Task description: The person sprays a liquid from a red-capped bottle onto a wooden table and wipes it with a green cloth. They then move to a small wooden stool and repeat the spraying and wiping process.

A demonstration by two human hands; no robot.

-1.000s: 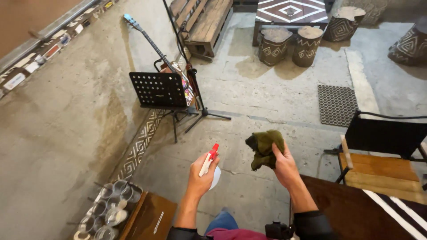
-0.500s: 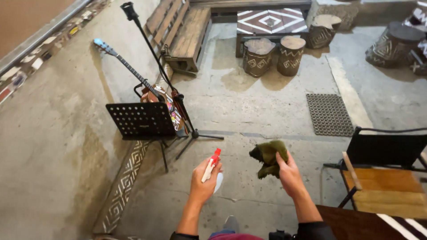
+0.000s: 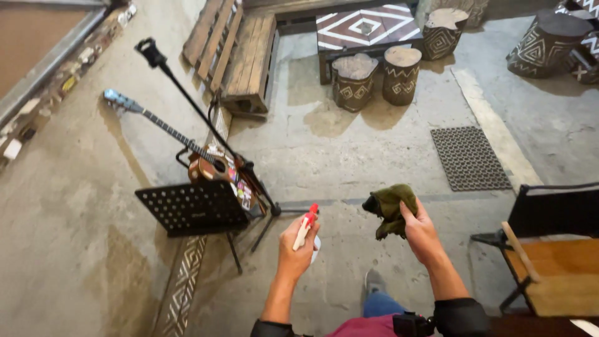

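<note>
My left hand [image 3: 295, 248] grips a white spray bottle with a red nozzle [image 3: 306, 224], held upright at waist height. My right hand [image 3: 422, 232] holds a crumpled olive-green cloth [image 3: 390, 207] a little to the right of the bottle. Both hands hover over the concrete floor, apart from each other. My shoe [image 3: 373, 282] shows below, between the arms.
A black music stand [image 3: 193, 208] stands to the left, with a guitar [image 3: 206, 163] and a microphone stand [image 3: 187, 100] behind it. A wooden pallet bench [image 3: 240, 53], patterned stump stools [image 3: 353, 81], a rubber mat [image 3: 469, 158] and a folding chair [image 3: 552, 256] surround the open floor.
The view has moved forward and tilted up, so the music stand and guitar sit lower and closer. Both hands keep their hold on the bottle and the cloth.
</note>
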